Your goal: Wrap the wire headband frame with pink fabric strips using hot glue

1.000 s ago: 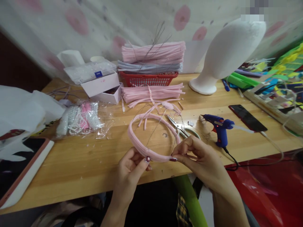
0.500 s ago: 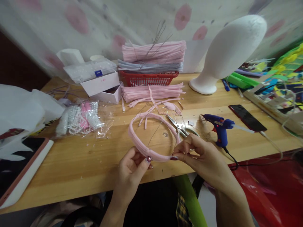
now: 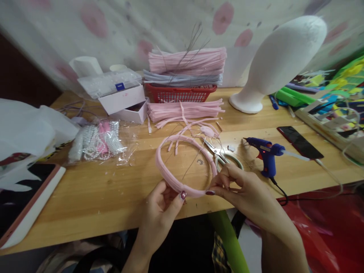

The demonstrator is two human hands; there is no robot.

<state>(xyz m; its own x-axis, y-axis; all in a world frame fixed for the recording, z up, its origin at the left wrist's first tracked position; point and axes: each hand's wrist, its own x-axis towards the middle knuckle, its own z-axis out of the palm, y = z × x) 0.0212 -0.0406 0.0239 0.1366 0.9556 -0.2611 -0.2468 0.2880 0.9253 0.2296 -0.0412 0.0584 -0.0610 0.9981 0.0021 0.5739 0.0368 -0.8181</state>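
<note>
Left hand (image 3: 159, 212) and right hand (image 3: 246, 189) pinch the soft-looking, likely light ring (image 3: 165, 173) at its near edge, a good spot.

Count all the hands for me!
2. The left hand holds the pink ring along its near side; the right hand pinches it farther right. No other hands show.

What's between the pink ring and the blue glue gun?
In the head view, the scissors lie between the pink ring and the blue glue gun, handles partly behind the right hand; a small scrap sits there too.
</note>
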